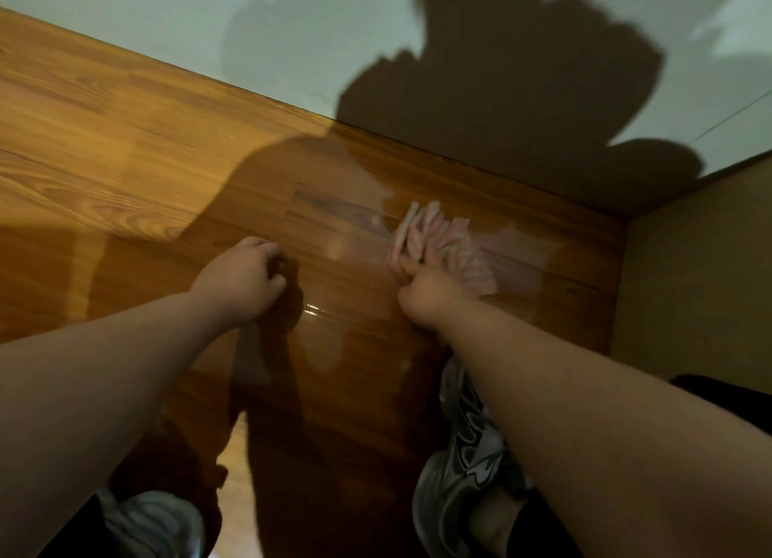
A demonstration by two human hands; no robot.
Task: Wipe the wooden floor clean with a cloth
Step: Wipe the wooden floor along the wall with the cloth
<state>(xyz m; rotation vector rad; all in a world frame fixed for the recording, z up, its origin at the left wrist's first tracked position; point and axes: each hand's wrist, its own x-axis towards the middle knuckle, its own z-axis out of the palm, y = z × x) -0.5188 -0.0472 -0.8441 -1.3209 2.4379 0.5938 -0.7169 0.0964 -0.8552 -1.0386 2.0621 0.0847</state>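
Observation:
A glossy wooden floor (138, 169) fills the view. My right hand (426, 290) presses a crumpled pink-and-white cloth (438, 244) flat against the boards, near the corner where two walls meet. The cloth looks blurred and pale wet streaks trail beside it. My left hand (242, 277) rests on the floor to the left of the cloth, its fingers curled under with nothing visible in them. Both forearms reach in from the bottom edge.
A pale wall (209, 27) runs along the far edge of the floor, carrying a person's dark shadow. A tan wall or panel (693, 273) closes the right side. Two grey shoes (459, 465) (150, 520) stand on the floor below my arms.

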